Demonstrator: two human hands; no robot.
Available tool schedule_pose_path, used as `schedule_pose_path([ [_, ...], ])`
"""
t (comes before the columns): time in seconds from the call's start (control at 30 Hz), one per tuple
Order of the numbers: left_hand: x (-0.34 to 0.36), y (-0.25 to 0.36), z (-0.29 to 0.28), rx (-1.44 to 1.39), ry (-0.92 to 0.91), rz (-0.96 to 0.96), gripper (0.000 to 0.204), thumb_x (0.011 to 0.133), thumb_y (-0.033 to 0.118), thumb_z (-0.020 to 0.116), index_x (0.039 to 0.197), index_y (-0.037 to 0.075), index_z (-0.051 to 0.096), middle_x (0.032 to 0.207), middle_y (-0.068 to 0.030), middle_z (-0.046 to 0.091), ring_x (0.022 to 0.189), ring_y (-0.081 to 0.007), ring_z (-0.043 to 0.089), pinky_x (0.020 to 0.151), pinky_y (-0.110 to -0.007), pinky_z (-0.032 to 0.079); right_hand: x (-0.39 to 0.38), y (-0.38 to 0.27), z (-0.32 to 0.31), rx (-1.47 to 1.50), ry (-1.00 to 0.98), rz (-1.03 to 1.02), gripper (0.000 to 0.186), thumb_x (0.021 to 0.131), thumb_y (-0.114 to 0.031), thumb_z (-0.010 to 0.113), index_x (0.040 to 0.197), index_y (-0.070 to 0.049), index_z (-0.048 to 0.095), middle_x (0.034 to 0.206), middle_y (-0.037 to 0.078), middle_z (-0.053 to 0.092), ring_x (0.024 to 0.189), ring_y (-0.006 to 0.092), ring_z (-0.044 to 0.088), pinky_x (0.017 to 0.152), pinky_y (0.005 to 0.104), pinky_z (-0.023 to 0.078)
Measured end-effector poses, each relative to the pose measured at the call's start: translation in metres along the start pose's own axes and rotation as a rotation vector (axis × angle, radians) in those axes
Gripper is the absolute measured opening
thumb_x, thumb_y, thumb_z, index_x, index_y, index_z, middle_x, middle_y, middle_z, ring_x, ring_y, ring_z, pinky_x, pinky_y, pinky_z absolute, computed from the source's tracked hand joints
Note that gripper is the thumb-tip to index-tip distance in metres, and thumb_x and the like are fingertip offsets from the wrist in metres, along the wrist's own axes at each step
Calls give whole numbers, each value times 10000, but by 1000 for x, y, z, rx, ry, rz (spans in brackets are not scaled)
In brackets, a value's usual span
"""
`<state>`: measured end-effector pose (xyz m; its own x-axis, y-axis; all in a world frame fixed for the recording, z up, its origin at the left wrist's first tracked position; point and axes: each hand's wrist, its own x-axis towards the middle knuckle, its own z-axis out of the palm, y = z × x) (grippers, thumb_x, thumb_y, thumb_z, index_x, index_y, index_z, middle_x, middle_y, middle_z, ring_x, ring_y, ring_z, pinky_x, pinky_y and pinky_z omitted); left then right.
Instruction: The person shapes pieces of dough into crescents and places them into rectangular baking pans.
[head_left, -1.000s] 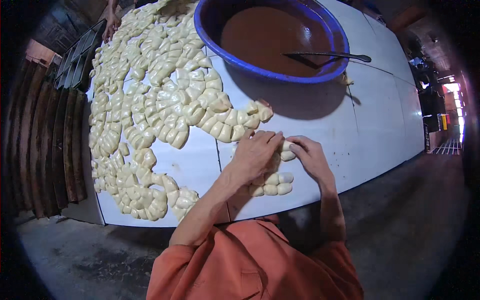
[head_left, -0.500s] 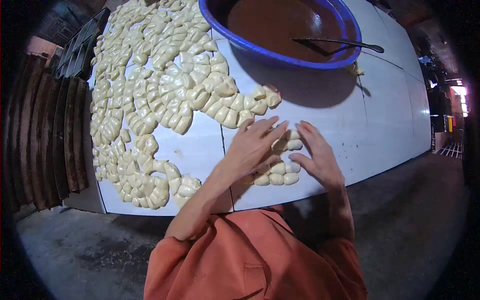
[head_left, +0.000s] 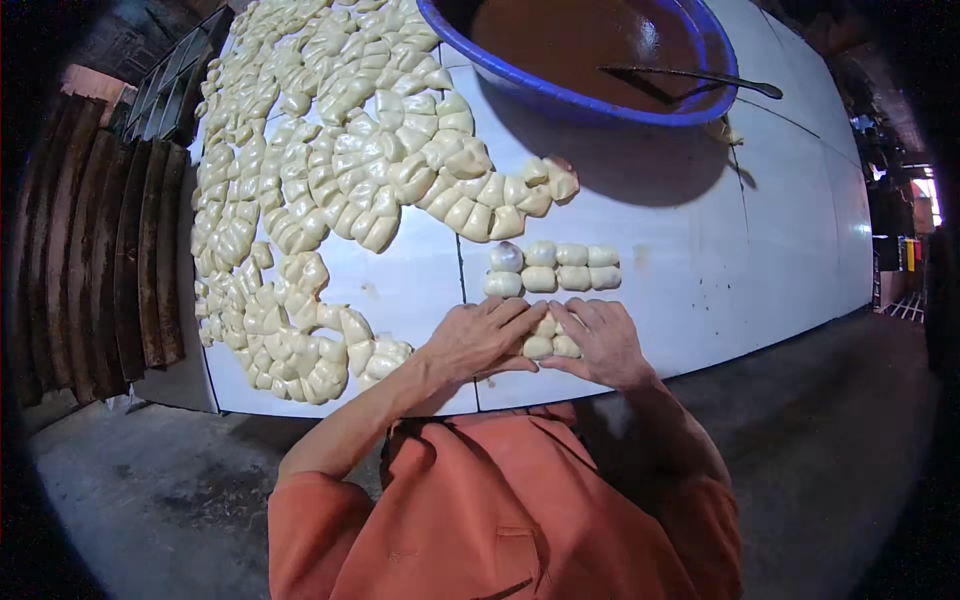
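Close to the table's front edge, my left hand (head_left: 478, 338) and my right hand (head_left: 606, 344) cup a small block of pale dough pieces (head_left: 541, 346) from both sides. Their fingers curve round it and the fingertips nearly meet at its far end, hiding part of the block. Just beyond my fingers lies another block of dough pieces (head_left: 555, 279), set in two neat rows and touched by neither hand at its middle. To the left, a large spread of glossy, cut dough pieces (head_left: 350, 160) covers much of the white table (head_left: 690, 270).
At the back stands a blue basin (head_left: 590, 112) of brown liquid, with a dark-handled utensil (head_left: 735, 81) across its rim. Dark, ridged trays or boards (head_left: 95, 260) stand at the left, beside a dark rack (head_left: 170, 85). A concrete floor (head_left: 800, 450) lies below the table.
Both hands have come nearer to me and drawn together round the near dough block. The far block, partly covered before, now shows in full. My view has shifted slightly.
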<state>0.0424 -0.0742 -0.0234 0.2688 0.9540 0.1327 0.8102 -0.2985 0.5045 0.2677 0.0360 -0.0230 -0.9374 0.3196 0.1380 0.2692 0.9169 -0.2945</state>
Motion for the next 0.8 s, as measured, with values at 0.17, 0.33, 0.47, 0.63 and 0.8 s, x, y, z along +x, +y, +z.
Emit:
schedule_pose_path([
  [0.17, 12, 12, -12, -106, -116, -86, 623, 795, 427, 751, 1263, 76, 539, 1035, -82, 596, 925, -283, 651, 672, -386, 553, -8, 8, 4, 24, 55, -38, 686, 787, -532, 719, 1278, -72, 590, 1094, 67, 590, 916, 236, 563, 778, 392, 453],
  [0.33, 17, 14, -11, -167, -123, -164, 484, 842, 295, 718, 1225, 53, 545, 1005, -151, 621, 890, -352, 673, 702, -451, 543, 2, 7, 2, 25, 86, -26, 614, 759, -467, 758, 1206, -68, 624, 1100, 82, 610, 911, 257, 590, 751, 384, 472],
  [0.47, 16, 14, -6, -275, -173, -256, 338, 760, 154, 722, 1040, 36, 576, 925, -177, 641, 825, -376, 676, 664, -475, 540, 4, 3, 6, 116, 59, -17, 528, 680, -357, 813, 1094, -75, 646, 956, 99, 653, 815, 303, 632, 714, 412, 520],
  [0.63, 18, 7, 1, -368, -41, -197, 202, 653, 118, 688, 833, 31, 660, 820, -226, 654, 874, -429, 642, 776, -505, 509, 32, -27, -36, 524, -239, 480, 394, 726, -298, 771, 975, -7, 680, 797, 176, 658, 712, 351, 658, 643, 437, 502],
  [0.8, -18, 11, -28, -556, -116, -289, 300, 578, 247, 737, 755, 14, 672, 765, -224, 658, 832, -409, 671, 712, -493, 525, 38, -33, -28, 590, -480, 365, 471, 797, -362, 753, 1067, 16, 672, 932, 206, 687, 877, 284, 651, 784, 411, 489],
])
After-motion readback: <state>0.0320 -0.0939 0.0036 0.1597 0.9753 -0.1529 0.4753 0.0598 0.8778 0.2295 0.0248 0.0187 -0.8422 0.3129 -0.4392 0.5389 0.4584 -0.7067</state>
